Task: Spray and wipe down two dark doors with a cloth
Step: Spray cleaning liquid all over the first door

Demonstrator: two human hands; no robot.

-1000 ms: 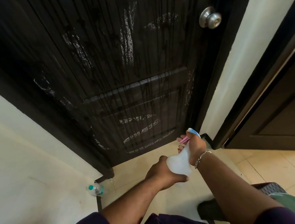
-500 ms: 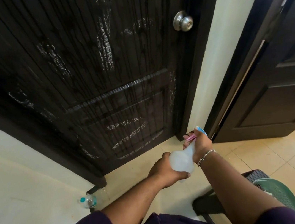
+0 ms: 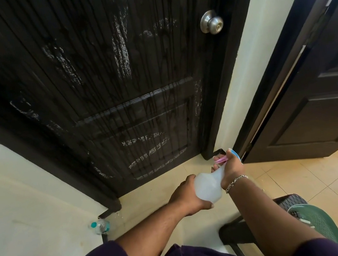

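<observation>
Both hands hold the spray bottle, left hand round its bottom, right hand round its top; aim it at the wet dark door ahead, then squeeze.

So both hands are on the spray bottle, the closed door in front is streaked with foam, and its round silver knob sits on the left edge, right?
Not quite. The head view shows the knob on the door's right edge. The rest holds: the left hand and right hand both grip the spray bottle.
</observation>
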